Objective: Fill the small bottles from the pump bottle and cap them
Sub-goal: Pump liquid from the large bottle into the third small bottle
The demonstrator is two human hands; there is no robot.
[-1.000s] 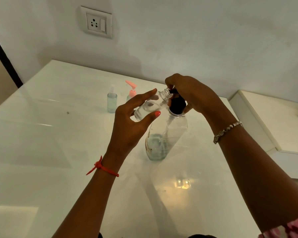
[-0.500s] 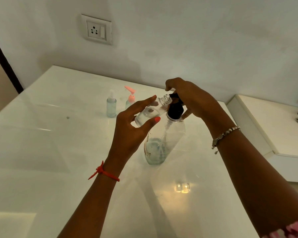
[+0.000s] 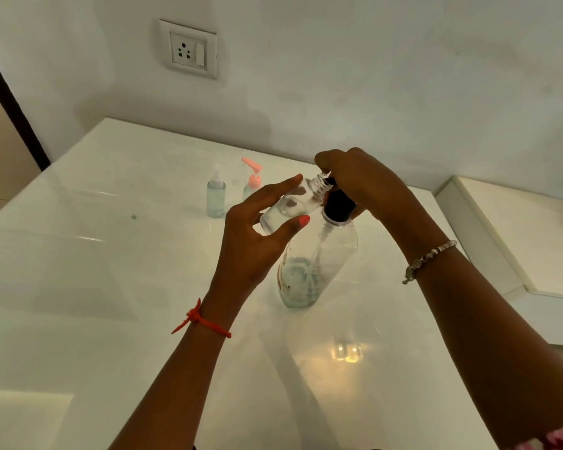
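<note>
Left hand (image 3: 257,241) wrapped round small clear open-topped bottle (image 3: 290,207), tipped to catch drops; right hand (image 3: 361,180) closed on big clear bottle's black pump top (image 3: 338,204), near white table's (image 3: 78,287) back edge.

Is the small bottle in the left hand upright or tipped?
Tipped: the small bottle leans, its open neck toward the pump bottle head.
</note>
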